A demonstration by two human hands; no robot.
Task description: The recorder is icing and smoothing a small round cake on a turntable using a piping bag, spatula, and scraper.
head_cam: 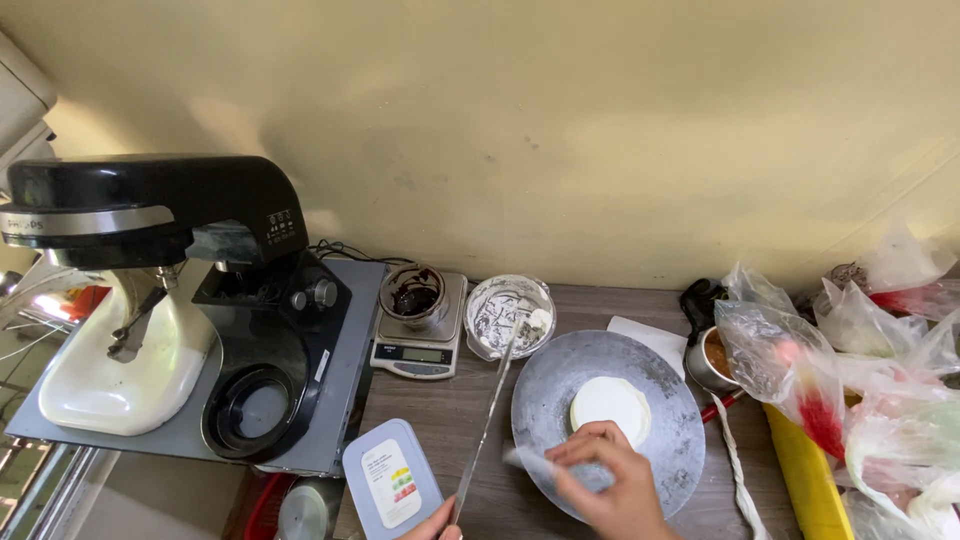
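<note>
1. Nearest the camera, the right hand [612, 485] reaches over the near edge of a round grey turntable [560, 380]; its fingers are curled around a blurred pale strip, so what it holds cannot be told for sure.
2. Just left of it, at the bottom edge, the left hand [437, 527] grips the handle of a long metal spatula [487, 428]; only its fingertips show.
3. The spatula runs up and away, its tip resting in a glass bowl [478, 318] smeared with white cream.
4. A small round white cake [611, 402] sits on the turntable, just beyond the right hand's fingers.
5. A lidded blue-grey container [392, 482] lies on the counter [450, 410] left of the spatula.
6. Farther off, a digital scale [420, 352] carries a cup of dark chocolate [412, 293].
7. Far left stands a black stand mixer [160, 215]; plastic bags [860, 360] crowd the right.
</note>
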